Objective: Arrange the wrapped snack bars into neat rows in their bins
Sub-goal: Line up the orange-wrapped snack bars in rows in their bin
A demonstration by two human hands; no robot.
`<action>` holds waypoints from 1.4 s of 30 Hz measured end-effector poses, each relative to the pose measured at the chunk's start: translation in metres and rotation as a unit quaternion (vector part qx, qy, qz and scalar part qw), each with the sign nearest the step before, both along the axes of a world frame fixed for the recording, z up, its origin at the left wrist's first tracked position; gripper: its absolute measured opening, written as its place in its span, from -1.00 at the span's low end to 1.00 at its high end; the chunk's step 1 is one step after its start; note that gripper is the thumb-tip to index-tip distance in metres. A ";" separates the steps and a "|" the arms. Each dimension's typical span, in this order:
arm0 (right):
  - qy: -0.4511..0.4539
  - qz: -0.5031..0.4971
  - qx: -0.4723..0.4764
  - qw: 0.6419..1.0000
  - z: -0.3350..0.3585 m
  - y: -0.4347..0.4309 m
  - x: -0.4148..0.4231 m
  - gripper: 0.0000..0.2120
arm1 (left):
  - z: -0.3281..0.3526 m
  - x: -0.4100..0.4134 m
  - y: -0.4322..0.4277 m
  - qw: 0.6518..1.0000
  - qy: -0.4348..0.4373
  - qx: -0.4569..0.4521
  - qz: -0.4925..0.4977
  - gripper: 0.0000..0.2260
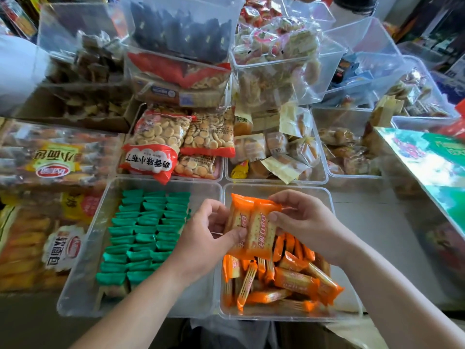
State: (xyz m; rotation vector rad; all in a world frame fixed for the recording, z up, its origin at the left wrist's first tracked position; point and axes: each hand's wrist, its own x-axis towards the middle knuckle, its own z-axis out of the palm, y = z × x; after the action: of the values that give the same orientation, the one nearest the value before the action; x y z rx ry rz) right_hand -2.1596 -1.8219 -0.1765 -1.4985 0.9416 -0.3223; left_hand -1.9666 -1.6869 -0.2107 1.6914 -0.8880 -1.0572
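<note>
Orange snack bars (254,225) between left hand (208,238) and right hand (302,217)

Two raised orange bars (261,230), two front bins (198,193).

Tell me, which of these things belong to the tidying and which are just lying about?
Part of the job: the orange bars held by the left hand and right hand; the loose orange pile in its clear bin; the green bars, in rows.
Lying about: biscuit bags; bread packs; small wrapped cakes.
</note>
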 end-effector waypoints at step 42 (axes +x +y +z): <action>0.160 0.064 -0.249 0.953 -0.127 -0.049 0.079 -0.40 | -0.049 0.041 -0.023 0.991 -0.086 0.074 0.065 -0.55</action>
State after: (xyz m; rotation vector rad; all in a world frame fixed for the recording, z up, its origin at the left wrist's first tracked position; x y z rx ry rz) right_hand -2.0807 -1.8711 -0.3036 -2.1132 1.0596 -0.2339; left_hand -1.9256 -1.7097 -0.2599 1.9603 -0.8109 -0.9185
